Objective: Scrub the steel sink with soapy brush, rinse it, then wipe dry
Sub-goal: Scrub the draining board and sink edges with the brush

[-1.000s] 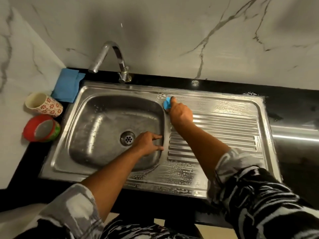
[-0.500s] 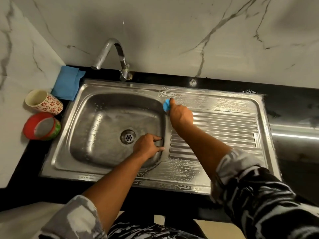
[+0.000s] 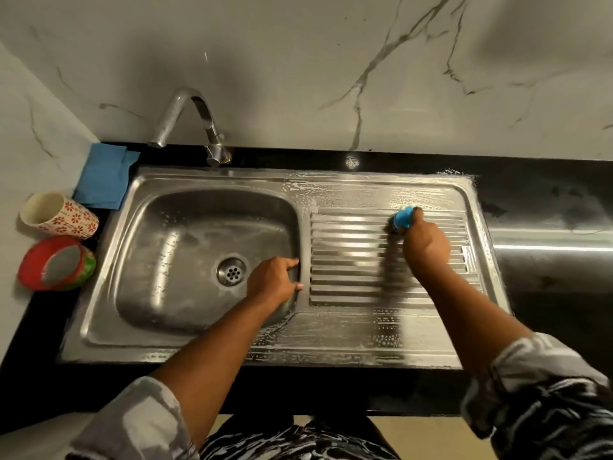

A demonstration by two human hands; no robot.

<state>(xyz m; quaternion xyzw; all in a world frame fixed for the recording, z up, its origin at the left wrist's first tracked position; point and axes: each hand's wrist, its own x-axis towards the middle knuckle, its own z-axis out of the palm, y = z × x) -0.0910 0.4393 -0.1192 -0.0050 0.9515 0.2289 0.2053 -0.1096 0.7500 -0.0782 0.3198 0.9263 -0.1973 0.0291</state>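
Far left in my feed sit a floral cup (image 3: 58,212) and a red container (image 3: 56,263). A folded blue cloth (image 3: 102,175) lies behind them, beside the tap (image 3: 189,121), which runs no water. The steel sink (image 3: 205,177) fills the centre. The left hand (image 3: 275,283) grips the basin's right edge, fingers curled over it and thumb on the divider. Right of it, the right hand (image 3: 426,247) is wrapped round a blue brush (image 3: 403,218), bristles down on the upper right of the ribbed drainboard (image 3: 351,260). Suds film the drainboard and rims, so I judge the scrubbing well along, with rinsing and wiping still to do. A second ago the brush was at the drainboard's upper left corner, by the basin. It has since swept right, while the left hand has kept its place.
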